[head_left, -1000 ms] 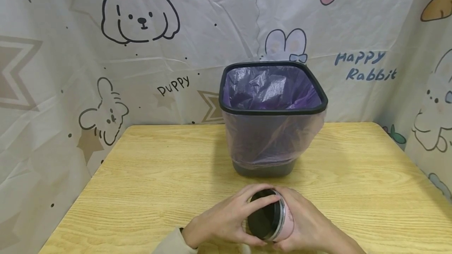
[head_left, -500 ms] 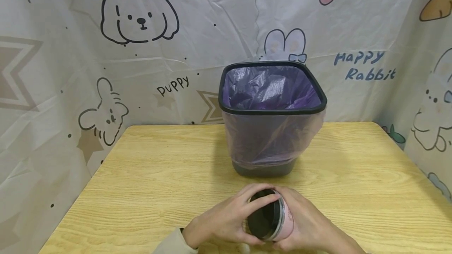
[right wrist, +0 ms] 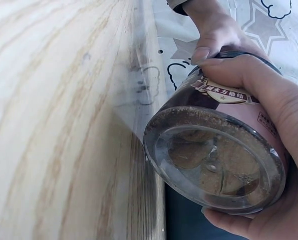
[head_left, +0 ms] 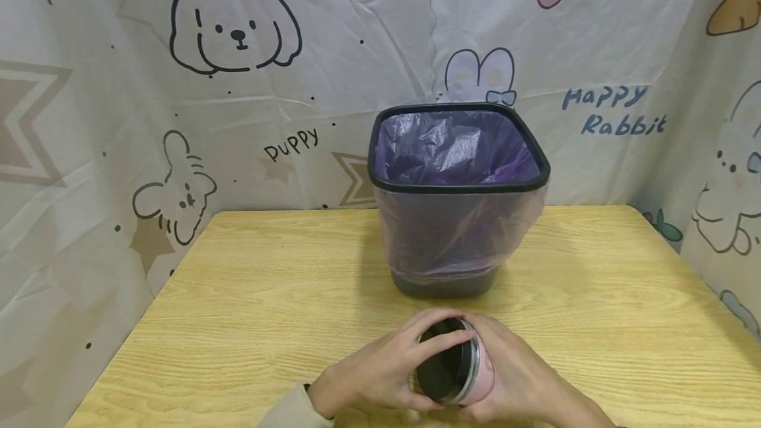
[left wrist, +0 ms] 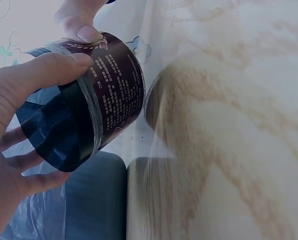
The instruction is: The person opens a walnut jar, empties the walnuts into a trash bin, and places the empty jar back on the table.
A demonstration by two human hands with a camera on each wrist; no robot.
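Evidently, lid (head_left: 438,378) on, jar (head_left: 484,378) not yet opened, brown rounded pieces (right wrist: 238,162) inside | left hand (head_left: 380,365) spread, curled round lid; right hand (head_left: 517,368) gripping jar body | jar tilted between both hands' fingers; film-lined bin (head_left: 442,236) beyond fingertips | glossy black lid, clear-bottomed cylinder, printed pink-and-maroon label (left wrist: 120,90)

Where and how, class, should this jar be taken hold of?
The jar is probably best held round its labelled body, coming from the right, as the right grip does: that part is cylindrical, and the black lid tilts toward the left.
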